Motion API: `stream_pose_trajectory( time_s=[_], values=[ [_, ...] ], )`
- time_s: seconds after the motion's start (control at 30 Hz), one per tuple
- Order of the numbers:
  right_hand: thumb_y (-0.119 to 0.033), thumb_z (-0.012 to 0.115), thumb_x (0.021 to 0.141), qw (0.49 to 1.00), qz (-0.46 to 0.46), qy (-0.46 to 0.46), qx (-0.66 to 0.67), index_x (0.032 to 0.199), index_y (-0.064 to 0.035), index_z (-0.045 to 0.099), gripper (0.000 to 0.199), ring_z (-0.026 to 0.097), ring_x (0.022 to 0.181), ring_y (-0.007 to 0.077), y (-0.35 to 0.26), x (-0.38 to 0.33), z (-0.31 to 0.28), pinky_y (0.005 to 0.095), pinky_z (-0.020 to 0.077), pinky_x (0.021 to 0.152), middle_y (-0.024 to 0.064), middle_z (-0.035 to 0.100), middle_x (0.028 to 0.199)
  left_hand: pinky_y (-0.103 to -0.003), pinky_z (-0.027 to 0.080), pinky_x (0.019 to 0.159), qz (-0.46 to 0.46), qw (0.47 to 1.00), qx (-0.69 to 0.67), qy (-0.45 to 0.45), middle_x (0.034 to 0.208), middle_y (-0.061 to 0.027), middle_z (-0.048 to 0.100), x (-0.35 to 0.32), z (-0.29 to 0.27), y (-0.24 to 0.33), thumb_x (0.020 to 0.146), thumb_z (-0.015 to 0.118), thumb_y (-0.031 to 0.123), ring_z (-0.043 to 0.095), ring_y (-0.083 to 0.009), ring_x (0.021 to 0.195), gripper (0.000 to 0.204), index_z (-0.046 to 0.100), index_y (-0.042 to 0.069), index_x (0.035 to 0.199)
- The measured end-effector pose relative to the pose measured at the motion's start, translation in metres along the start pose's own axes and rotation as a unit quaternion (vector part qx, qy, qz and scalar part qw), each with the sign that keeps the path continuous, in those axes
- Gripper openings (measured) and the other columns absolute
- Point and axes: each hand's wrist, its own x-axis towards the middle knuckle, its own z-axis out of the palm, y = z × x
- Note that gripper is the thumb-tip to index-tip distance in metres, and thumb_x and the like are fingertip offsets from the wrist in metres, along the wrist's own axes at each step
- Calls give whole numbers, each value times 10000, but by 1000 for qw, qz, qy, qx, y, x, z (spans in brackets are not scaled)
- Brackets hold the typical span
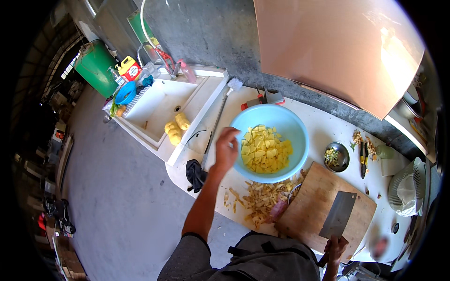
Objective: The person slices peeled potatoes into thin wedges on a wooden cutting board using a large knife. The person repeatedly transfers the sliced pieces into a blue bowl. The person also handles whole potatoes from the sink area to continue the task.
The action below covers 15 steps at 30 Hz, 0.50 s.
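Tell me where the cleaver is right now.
In the head view, the cleaver is at lower right, over the cutting board, gripped by the right hand and lower in the picture than the metal bowl.

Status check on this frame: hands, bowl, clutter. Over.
Left hand at left rim of blue bowl, contact unclear. Right hand gripping cleaver over cutting board. Bowl holds cut yellow pieces. Peelings crowd the board's left side.

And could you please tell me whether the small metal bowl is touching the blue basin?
Apart: the head view shows a strip of white worktop between the blue basin and the small metal bowl.
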Motion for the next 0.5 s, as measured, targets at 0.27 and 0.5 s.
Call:
stream_pose_trajectory(
  time_s=[0.27, 0.5],
  values=[
    [-129, 634, 945, 998, 37, 37, -26, 764, 9, 630, 227, 534, 391, 164, 17, -6, -9, 321, 416, 369, 72, 567, 542, -551, 437, 1200, -157, 888, 428, 67, 1544, -336, 519, 72, -121, -153, 852, 881, 221, 499, -514, 1415, 705, 595, -75, 1424],
    [-133, 638, 933, 997, 31, 42, -64, 763, 0, 630, 216, 550, 417, 156, 11, -13, -7, 328, 438, 385, 63, 574, 558, -575, 487, 1136, -265, 777, 567, -63, 1496, -321, 548, 102, -150, -228, 881, 843, 556, 545, -491, 1377, 918, 496, -41, 1486]
  ],
)
